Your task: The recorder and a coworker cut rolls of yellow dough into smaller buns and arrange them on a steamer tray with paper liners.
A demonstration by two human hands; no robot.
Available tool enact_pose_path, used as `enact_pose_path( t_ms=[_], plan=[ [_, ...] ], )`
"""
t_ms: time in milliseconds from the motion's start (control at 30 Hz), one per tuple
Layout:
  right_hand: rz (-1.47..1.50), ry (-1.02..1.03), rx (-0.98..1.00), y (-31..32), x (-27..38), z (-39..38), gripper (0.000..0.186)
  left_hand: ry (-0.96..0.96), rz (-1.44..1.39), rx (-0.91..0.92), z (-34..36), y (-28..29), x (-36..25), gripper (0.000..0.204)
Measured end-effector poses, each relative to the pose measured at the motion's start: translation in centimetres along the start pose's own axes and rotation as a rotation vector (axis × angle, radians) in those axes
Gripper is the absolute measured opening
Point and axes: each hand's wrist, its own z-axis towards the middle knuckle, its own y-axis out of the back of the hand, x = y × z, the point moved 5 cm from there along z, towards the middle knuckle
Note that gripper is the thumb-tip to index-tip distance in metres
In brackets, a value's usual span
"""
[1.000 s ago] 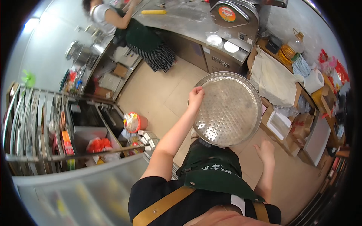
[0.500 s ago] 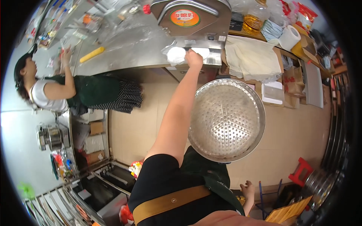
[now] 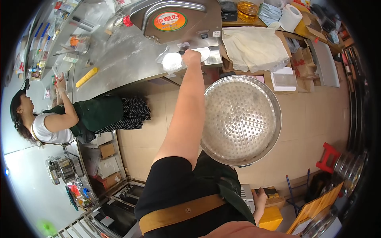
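A second ago my left hand (image 3: 192, 57) was on the left rim of the perforated metal pan (image 3: 239, 119); now it has reached past the pan's far left edge, over the white disc (image 3: 206, 54). My right hand (image 3: 260, 196) has dropped back from just beside the pan's near right to well nearer me. With my view turned, a red stool (image 3: 328, 157) and a wooden board (image 3: 315, 210) have appeared near-right of the pan, and the co-worker's head (image 3: 22, 105) to its left.
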Motion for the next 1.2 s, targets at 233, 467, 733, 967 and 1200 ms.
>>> enact_pose_path(
  t_ms=[233, 467, 733, 967, 1200],
  plan=[
    [-0.033, 0.091, 0.051, 2.2, 3.0, 2.8, 0.046, 0.397, -0.697, 0.239, -1.3, -3.2, 3.0, 0.016],
    [0.419, 0.495, 0.07, 3.3, 12.0, 10.5, 0.04, 0.266, -0.771, 0.664, -20.5, -1.5, 7.0, 0.018],
    [0.934, 0.223, 0.62, 0.2, 18.0, 13.8, 0.031, 0.154, -0.536, 0.787, -38.3, -2.2, 12.8, 0.025],
    [1.031, 0.185, 0.545, -0.6, 14.3, 16.3, 0.017, 0.267, -0.611, 0.714, -39.9, -5.4, 14.7, 0.021],
    [1.02, 0.177, 0.327, 1.1, 12.7, 18.5, 0.012, 0.138, -0.478, 0.747, -38.8, -8.7, 13.5, 0.013]
  ],
)
